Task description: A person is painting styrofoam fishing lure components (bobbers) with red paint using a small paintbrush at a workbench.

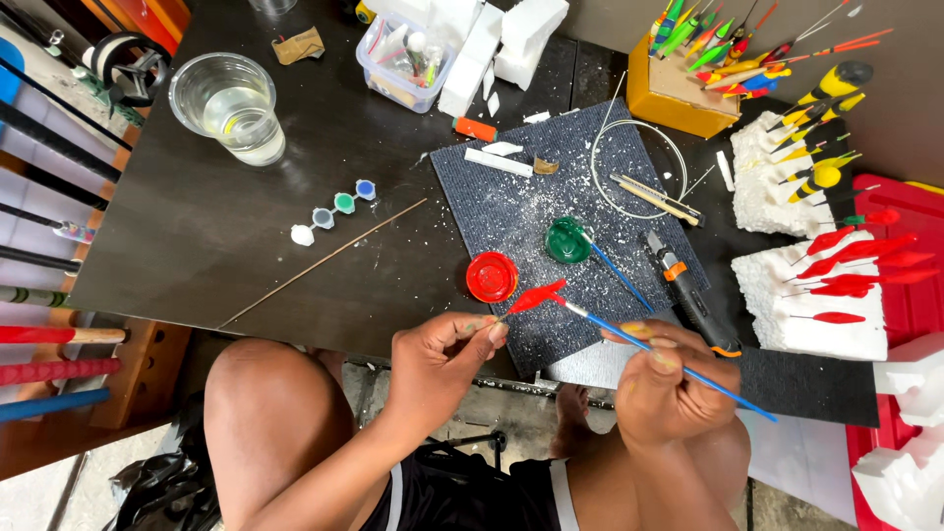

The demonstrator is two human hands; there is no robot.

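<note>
Fingers of the left hand point(442, 349) pinch the thin stem of a small red float point(536, 295), a slim spindle-shaped body, glossy red and pointed at both ends, which sticks out up and to the right of the fingertips and hovers over the near edge of the dark grey mat point(511, 211). The right hand point(664, 379) is closed around a blue-handled paintbrush point(678, 364), its handle running down to the right past the knuckles and its tip touching the right end of the float. Just above the float, on the mat, sits a round red paint pot point(492, 276), and near it a green paint pot point(567, 240) with a second blue brush point(615, 270) leaning out of it. A utility knife with an orange band point(688, 290) lies to the right of these, close to the right hand. Farther out on the dark surface point(197, 246) lie a strip of small paint pots point(334, 211), a thin wooden stick point(324, 261) and a clear plastic cup of water point(228, 106). At the right edge, white foam blocks point(816, 295) hold rows of finished red floats on their stems.
</note>
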